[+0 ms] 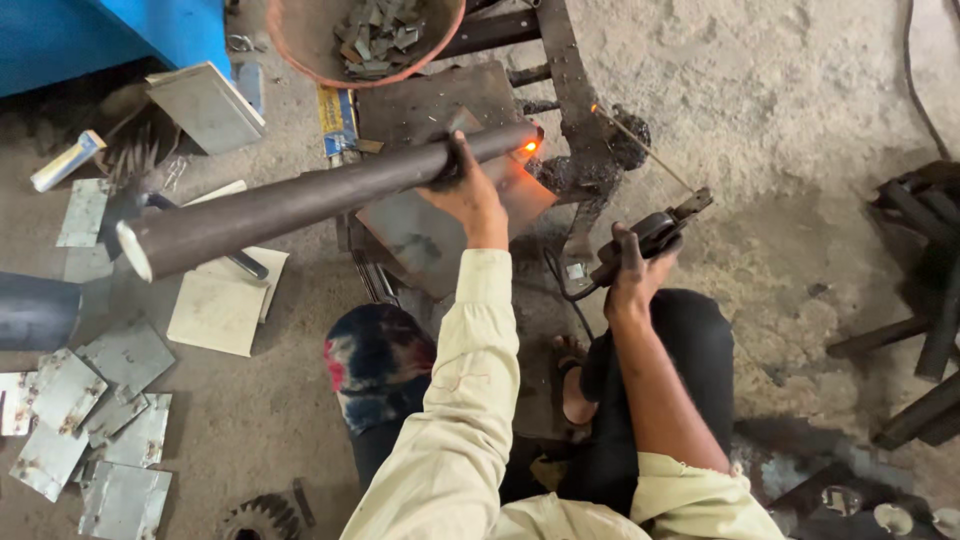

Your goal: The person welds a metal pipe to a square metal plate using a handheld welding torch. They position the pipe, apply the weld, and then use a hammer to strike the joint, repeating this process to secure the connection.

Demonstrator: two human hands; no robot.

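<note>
My left hand (465, 190) grips a long dark steel pipe (300, 195) that slants from lower left up to a metal plate (440, 215) on the floor. The pipe's far end glows orange at a fresh weld spot (529, 148). My right hand (632, 268) holds a welding electrode holder (655, 232) with a thin rod (640, 148) that points up-left, its tip lifted away from the glowing spot. I sit on the concrete floor with my knees bent under both arms.
A round pan of metal scraps (365, 35) sits at top centre. Several cut steel sheets (95, 420) lie at the left, a blue machine body (110, 30) at top left, dark steel bars (925, 290) at the right, and a gear (255, 518) near the bottom.
</note>
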